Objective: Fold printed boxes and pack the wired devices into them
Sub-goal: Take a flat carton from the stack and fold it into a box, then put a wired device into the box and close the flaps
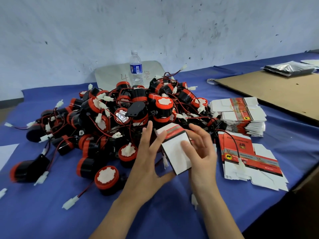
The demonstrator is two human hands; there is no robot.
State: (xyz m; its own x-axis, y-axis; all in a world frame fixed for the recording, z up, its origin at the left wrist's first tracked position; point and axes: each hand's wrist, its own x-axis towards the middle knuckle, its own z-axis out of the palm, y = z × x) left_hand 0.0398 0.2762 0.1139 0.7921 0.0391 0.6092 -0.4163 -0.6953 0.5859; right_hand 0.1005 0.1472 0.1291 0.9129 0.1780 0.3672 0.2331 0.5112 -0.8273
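A partly folded printed box (174, 152), white with a red and black band, is held up between my hands in front of the pile. My right hand (202, 152) grips it, thumb pressed on the white face and fingers curled behind. My left hand (148, 161) touches its left edge with straight, spread fingers, the thumb under the lower corner. Behind lies a big heap of red and black round wired devices (120, 116) with white connectors. One device (107, 178) lies close to my left forearm.
A banded stack of flat boxes (241, 116) sits at the right, with loose flat boxes (250, 159) in front, a device wire across them. A water bottle (136, 69) stands behind the heap. A cardboard sheet (276, 90) and a dark plastic bag (290, 68) lie far right on the blue cloth.
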